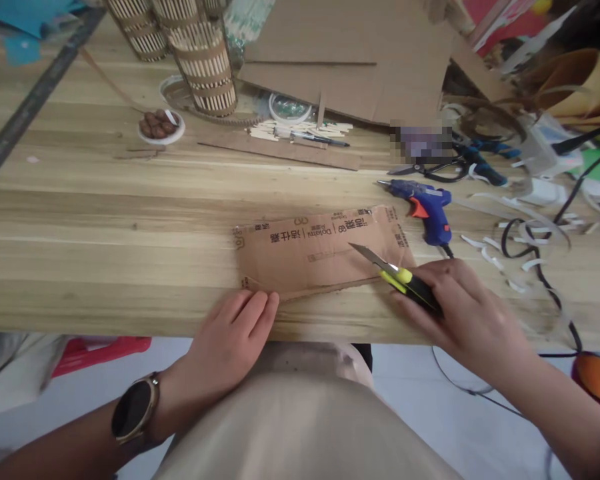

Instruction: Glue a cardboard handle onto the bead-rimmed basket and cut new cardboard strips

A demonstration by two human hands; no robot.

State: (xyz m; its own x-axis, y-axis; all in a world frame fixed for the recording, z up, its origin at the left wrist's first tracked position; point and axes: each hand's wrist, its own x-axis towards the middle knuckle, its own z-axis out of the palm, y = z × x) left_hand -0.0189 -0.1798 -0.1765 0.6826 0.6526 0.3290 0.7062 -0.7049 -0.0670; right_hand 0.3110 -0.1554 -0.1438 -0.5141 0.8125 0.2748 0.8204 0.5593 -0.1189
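Note:
A flat piece of printed brown cardboard (300, 260) lies near the front edge of the wooden table. At its lower left corner, my left hand (230, 333) has its fingers pressed together and bent over the edge; the thumb is hidden. My right hand (473, 320) is closed round a black and yellow utility knife (405, 283), whose blade is out and points up and left over the right part of the cardboard. Whether the blade touches the surface I cannot tell. Just beyond the right end lies a blue glue gun (430, 207) with an orange trigger.
Scissors (430, 170), white scraps (490, 253) and a black cable (540, 280) lie to the right. Farther back are a cardboard strip (280, 152), a pen (325, 139), a bowl of brown lumps (161, 128), stick-covered cylinders (205, 67) and large cardboard sheets (350, 40).

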